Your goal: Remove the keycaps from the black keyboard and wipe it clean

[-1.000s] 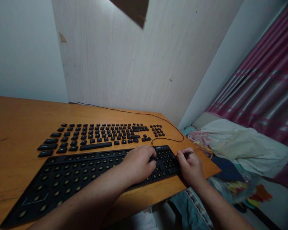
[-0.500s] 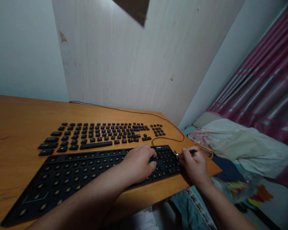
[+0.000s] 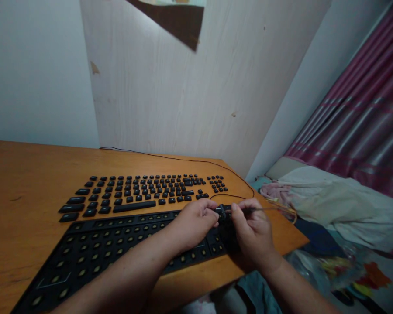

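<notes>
A black keyboard lies along the near edge of the desk, its keycaps off and the pale round key seats bare. Over its right part my two hands meet. With fingertips pinched, my left hand grips a small black keycap. My right hand is closed on a thin dark tool, whose tip is at the keycap; its exact kind is too small to tell. Behind the keyboard, loose black keycaps are laid out in keyboard order, with a long space bar at the front.
A thin black cable runs along the back of the wooden desk and curves towards the keyboard. Right of the desk is a bed with rumpled cloth; a plastic bag lies below. A pale panel stands behind.
My right hand has moved left with the tool, from the keyboard's right end to my left hand. My left hand now pinches the keycap at the tool's tip. The view has tilted up slightly.
</notes>
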Tool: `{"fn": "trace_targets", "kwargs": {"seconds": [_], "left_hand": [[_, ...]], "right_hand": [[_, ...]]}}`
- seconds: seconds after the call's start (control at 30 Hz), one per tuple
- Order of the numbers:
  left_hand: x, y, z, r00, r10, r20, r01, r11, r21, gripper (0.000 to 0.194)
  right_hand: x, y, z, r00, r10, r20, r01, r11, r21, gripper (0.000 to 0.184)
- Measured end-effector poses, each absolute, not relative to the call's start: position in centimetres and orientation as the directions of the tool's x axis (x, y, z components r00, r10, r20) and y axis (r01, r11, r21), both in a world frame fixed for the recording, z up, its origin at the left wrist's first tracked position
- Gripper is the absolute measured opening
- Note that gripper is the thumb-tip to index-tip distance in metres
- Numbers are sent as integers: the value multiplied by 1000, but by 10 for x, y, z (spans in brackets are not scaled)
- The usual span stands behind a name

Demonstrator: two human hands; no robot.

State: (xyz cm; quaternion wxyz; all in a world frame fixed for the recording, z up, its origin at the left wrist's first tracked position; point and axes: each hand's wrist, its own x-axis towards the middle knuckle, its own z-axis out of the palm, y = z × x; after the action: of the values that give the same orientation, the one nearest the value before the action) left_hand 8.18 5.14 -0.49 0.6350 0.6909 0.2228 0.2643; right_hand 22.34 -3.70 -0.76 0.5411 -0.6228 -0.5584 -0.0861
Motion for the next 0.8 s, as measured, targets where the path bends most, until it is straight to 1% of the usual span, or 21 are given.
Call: {"fn": "trace_targets", "kwargs": {"seconds": [0.1, 0.2, 0.37, 0.5, 0.6, 0.67, 0.8], "left_hand": [[81, 51, 1, 781, 625, 16, -80, 74, 994, 19], [79, 50, 5, 764, 645, -25, -84, 138, 987, 17], [78, 51, 3, 705, 708, -40, -66, 122, 990, 15], [78, 53, 2, 684, 730, -16, -73, 90, 993, 12], [78, 55, 5, 648, 762, 1, -82, 69, 994, 9], [78, 56, 6, 613, 790, -2, -86, 69, 994, 9], [76, 59, 6, 616, 788, -27, -105, 116, 988, 12]], "right_hand": [[216, -32, -7, 303, 630, 715, 791, 253, -558, 21], [213, -30, -7, 260, 649, 715, 792, 281, -542, 20], [213, -31, -10, 170, 668, 724, 796, 341, -501, 18], [211, -35, -12, 158, 705, 691, 739, 379, -557, 9], [211, -39, -12, 134, 723, 678, 697, 417, -583, 8], [213, -42, -12, 157, 717, 679, 679, 421, -601, 10], [223, -42, -7, 334, 681, 651, 637, 346, -689, 18]]}}
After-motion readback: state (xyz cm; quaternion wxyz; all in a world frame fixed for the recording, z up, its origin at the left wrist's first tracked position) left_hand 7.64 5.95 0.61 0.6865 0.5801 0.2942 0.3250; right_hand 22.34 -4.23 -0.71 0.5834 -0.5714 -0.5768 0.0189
